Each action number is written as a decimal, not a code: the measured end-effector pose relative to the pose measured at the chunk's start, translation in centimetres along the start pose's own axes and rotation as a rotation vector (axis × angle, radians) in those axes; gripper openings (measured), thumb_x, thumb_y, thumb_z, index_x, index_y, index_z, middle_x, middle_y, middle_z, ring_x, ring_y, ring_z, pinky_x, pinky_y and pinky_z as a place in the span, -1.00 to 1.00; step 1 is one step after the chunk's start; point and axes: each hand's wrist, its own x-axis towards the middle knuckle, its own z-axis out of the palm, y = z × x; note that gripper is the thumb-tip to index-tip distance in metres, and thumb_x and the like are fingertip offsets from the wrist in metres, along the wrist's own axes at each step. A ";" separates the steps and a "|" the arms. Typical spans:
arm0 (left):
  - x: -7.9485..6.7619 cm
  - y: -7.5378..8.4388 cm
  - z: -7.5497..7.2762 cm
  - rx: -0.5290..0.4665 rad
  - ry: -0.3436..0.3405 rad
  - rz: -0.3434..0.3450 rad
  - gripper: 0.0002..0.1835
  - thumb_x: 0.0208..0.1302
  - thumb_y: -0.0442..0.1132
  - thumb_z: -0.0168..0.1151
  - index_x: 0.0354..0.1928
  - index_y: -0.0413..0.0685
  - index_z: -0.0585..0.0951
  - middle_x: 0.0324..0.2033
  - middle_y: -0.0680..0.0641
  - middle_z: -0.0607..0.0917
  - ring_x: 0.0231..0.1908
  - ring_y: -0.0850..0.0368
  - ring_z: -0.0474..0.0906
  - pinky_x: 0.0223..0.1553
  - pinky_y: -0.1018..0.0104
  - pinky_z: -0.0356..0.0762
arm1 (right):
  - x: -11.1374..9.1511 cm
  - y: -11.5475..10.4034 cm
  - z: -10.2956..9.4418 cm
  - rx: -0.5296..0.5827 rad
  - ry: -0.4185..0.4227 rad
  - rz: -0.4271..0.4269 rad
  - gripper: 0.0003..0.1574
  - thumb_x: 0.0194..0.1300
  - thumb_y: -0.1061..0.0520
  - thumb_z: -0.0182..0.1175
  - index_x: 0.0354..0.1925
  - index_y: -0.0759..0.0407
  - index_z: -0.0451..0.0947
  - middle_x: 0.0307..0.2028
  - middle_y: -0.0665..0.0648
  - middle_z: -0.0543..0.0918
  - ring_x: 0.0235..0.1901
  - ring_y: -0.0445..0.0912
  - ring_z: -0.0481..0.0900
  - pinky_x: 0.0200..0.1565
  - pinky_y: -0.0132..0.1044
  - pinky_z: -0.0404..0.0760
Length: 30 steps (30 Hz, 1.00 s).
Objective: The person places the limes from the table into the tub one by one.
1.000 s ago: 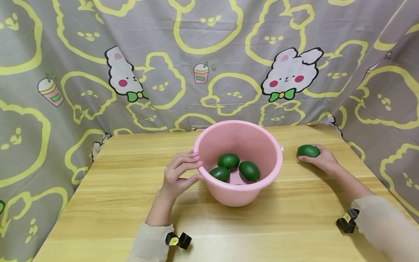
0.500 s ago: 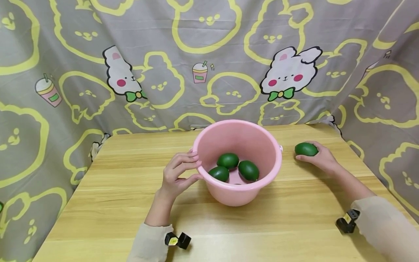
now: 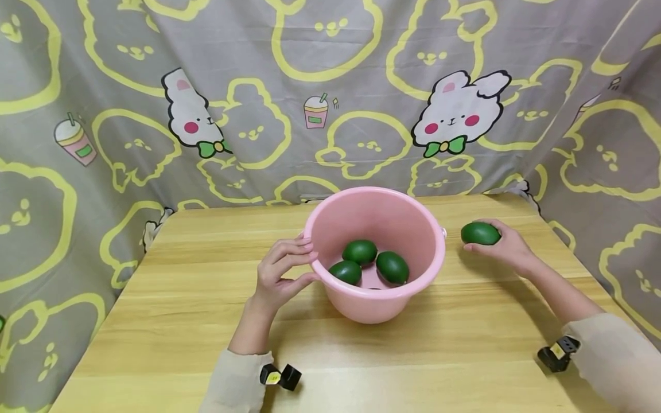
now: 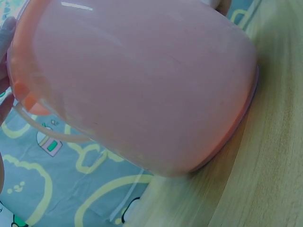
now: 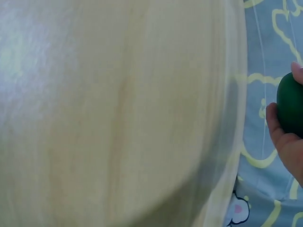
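A pink bucket (image 3: 366, 307) stands upright on the table, and three dark green oval fruits, avocado-like, lie at its bottom. My left hand (image 3: 281, 272) grips the bucket's left rim, thumb below and outside, fingertips over the edge. Off to the right of the bucket, my right hand (image 3: 503, 249) holds another smooth green avocado-like fruit (image 3: 479, 233) between thumb and fingers. In the left wrist view, the bucket's outer wall (image 4: 151, 85) fills most of the picture. At the right edge of the right wrist view, the held fruit (image 5: 289, 109) shows only partly.
The wooden table (image 3: 170, 321) has light planks and ends at a grey patterned curtain (image 3: 248, 63) at the back and sides. A pale handle (image 4: 52, 135) hangs behind the bucket in the left wrist view. Black wrist cameras sit at both sleeves.
My right hand has moved a little to the left with the green fruit, nearer the bucket. My left hand keeps its hold on the rim, and the bucket stays in place.
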 end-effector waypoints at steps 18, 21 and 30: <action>0.0 -0.1 0.1 -0.015 -0.002 -0.016 -0.64 0.07 -0.14 0.41 -0.27 -0.38 0.68 -0.33 -0.28 0.63 -0.07 -0.05 0.59 0.10 0.03 0.61 | -1.0 -2.6 -1.3 0.016 0.015 -0.048 -0.16 0.09 -0.02 0.40 0.24 0.18 0.29 0.05 0.42 0.46 -0.23 -0.11 0.46 -0.36 -0.47 0.55; 0.0 0.0 0.1 -0.012 -0.004 -0.016 -0.63 0.07 -0.14 0.41 -0.27 -0.38 0.68 -0.34 -0.29 0.63 -0.07 -0.05 0.60 0.10 0.03 0.61 | -1.1 -2.9 -1.6 0.018 -0.002 -0.052 -0.17 0.08 -0.03 0.41 0.24 0.15 0.30 0.03 0.39 0.47 -0.27 -0.23 0.46 -0.36 -0.46 0.57; 0.0 0.0 0.0 -0.007 -0.007 -0.012 -0.64 0.07 -0.14 0.40 -0.27 -0.38 0.68 -0.32 -0.27 0.64 -0.07 -0.06 0.60 0.10 0.03 0.61 | -1.0 -3.5 -2.2 0.013 -0.051 -0.085 -0.18 0.06 0.07 0.43 0.23 0.17 0.31 0.02 0.34 0.49 -0.32 -0.35 0.47 -0.36 -0.45 0.59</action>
